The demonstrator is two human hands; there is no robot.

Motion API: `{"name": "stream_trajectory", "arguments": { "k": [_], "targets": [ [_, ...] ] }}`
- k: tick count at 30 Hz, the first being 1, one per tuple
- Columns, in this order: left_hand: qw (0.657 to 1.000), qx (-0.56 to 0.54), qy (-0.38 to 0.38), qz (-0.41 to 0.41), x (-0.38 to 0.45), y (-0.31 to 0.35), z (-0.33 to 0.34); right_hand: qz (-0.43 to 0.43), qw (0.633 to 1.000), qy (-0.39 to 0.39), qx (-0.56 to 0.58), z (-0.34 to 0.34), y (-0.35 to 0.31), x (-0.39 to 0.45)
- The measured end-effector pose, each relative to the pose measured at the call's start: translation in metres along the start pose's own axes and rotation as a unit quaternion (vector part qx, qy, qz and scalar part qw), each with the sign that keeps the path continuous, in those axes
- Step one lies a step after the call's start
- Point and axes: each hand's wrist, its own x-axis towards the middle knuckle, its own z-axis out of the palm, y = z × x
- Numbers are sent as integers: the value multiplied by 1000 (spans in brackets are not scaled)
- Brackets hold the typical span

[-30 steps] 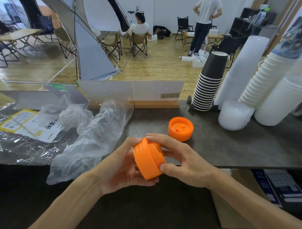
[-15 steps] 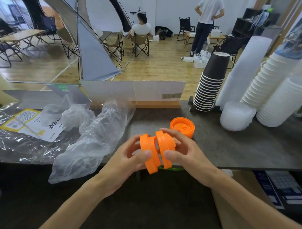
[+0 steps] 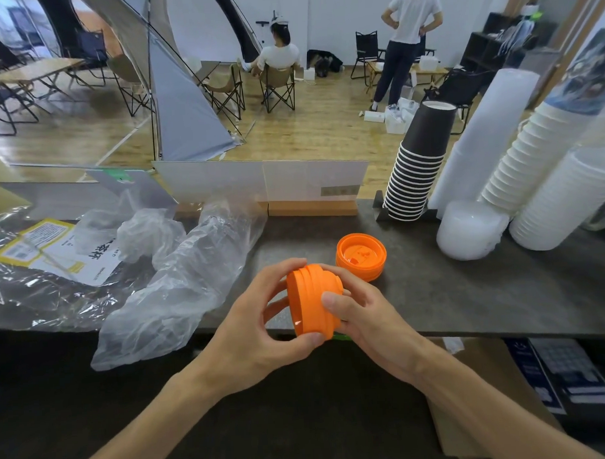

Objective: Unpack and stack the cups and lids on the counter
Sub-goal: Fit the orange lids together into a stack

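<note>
Both hands hold a small nested stack of orange lids (image 3: 312, 302) on edge above the front edge of the dark counter (image 3: 450, 292). My left hand (image 3: 260, 330) grips its left side, thumb below and fingers over the top. My right hand (image 3: 362, 313) grips the right side, thumb pressed on the lids' face. A second short stack of orange lids (image 3: 361, 256) lies flat on the counter just behind and to the right. Black paper cups (image 3: 417, 167) stand stacked upside down at the back right.
Crumpled clear plastic bags (image 3: 179, 278) and a printed label sheet (image 3: 51, 252) cover the counter's left half. White cup stacks (image 3: 546, 172) and a pile of translucent lids (image 3: 469, 230) fill the right. White card signs (image 3: 268, 182) stand along the back edge. Two people are far off.
The lids were briefly pulled apart into two groups, one in each hand, and are now pushed together into one nested stack held between both hands.
</note>
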Motion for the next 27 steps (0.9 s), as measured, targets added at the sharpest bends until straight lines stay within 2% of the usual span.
{"name": "stream_trajectory", "arguments": {
  "k": [10,20,24,25,26,27],
  "targets": [
    [998,26,-33,43,6,-5,5,34,999,6,26,-5,5,-3],
    [997,33,-65,-2,31,-8,17,72,995,9,72,-23,11,-5],
    [998,23,-51,-24,43,-13,24,108,994,9,29,-38,3,2],
    [999,20,-38,-28,46,-14,25,94,995,42,3,-43,3,3],
    [999,15,-19,-35,49,-15,26,61,990,112,-53,-51,8,7],
    [999,9,2,-44,52,-16,26,12,967,207,-145,-61,15,12]
  ]
}}
